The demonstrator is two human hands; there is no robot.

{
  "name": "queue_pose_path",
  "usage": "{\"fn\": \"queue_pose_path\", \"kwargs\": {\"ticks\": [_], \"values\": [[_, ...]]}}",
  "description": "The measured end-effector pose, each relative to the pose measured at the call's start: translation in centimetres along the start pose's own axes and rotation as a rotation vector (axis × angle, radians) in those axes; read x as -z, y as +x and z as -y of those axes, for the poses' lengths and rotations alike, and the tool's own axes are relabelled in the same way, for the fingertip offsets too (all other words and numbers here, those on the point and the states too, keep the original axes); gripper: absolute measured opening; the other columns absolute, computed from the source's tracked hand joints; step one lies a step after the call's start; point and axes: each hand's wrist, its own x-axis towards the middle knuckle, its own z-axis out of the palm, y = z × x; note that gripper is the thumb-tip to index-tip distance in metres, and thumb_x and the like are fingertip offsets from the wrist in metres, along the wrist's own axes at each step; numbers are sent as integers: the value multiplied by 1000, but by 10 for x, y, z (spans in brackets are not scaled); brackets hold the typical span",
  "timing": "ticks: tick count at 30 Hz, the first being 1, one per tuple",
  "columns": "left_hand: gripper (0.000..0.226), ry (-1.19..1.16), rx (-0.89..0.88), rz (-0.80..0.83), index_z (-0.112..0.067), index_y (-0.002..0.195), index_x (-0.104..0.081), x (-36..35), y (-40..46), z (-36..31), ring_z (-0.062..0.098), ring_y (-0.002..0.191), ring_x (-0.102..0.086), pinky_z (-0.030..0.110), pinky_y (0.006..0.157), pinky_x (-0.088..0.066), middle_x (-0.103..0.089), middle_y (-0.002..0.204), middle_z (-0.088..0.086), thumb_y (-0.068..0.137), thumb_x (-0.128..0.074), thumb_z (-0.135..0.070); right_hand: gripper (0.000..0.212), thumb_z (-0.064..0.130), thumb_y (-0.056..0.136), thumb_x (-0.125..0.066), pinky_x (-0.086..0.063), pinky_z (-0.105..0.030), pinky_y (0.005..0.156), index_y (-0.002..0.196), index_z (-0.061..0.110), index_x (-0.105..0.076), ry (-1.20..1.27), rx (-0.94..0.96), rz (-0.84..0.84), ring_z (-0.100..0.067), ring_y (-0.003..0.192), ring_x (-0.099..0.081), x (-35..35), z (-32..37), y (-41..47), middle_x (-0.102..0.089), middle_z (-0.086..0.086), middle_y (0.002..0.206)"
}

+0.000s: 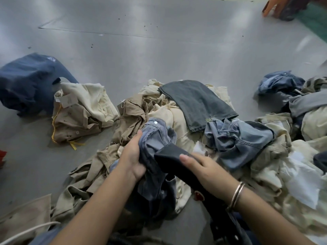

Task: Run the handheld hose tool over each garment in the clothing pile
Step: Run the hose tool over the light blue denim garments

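No text can be read; the pale card tag [68,101] on the cream and tan garment [83,110] looks blank

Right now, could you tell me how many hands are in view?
3: the left hand and right hand grip a denim garment at centre; another person's hand is top right.

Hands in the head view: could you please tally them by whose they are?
Wearer's: 2, left hand gripping jeans, right hand gripping dark cloth
Another person's: 1, far hand
Total: 3
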Motion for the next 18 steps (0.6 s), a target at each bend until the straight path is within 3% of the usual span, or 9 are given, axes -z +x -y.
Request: {"fn": "queue_pose_path", "kwargs": {"ticks": [3,7,10,14,16,18], "values": [[46,15,1,68,-6,104,-69,-2,-1,1,28,81,-72,35,61,-60,-73,99,18,101,-38,-40,54,64,81,-50,-50,-36,70,87,12,-65,36,-40,-65,-14,67,-62,-2,6,4,-65,3,67],[47,35,16,82,-6,102,-71,-4,-3,4,28,82,-72,34,62,-59,-73,99,17,100,-39,-40,39,51,90,-50,-47,-24,73,87,17,-69,-2,-14,-140,-8,81,-64,4,13,10,-71,5,81],[53,3,-11,114,-8,88,-78,-3,-1,2,27,79,-73,33,58,-58,-74,94,15,101,-37,-39,38,53,90,-50,-40,-19,59,70,23,-61,-3,-3,-73,4,60,-56,2,16,5,-62,15,60],[54,-10,-21,99,-13,78,-80,-3,-2,5,27,77,-73,33,57,-58,-74,90,15,101,-37,-38,54,60,85,-45,-49,-35,74,84,10,-67,-29,-17,-213,-23,72,-64,25,21,7,-67,-4,73],[48,34,-17,57,-15,87,-79,-3,-4,6,29,83,-72,35,61,-58,-74,95,16,100,-40,-39,54,59,86,-46,-48,-47,72,83,9,-65,63,-42,-271,-28,66,-61,40,23,7,-63,-6,68],[40,74,-9,36,-12,116,-67,-5,-6,7,36,104,-66,43,77,-58,-68,114,20,99,-44,-39,59,65,80,-45,-48,-40,69,82,11,-67,76,-44,-223,-23,66,-61,40,22,4,-65,-3,68]]}}
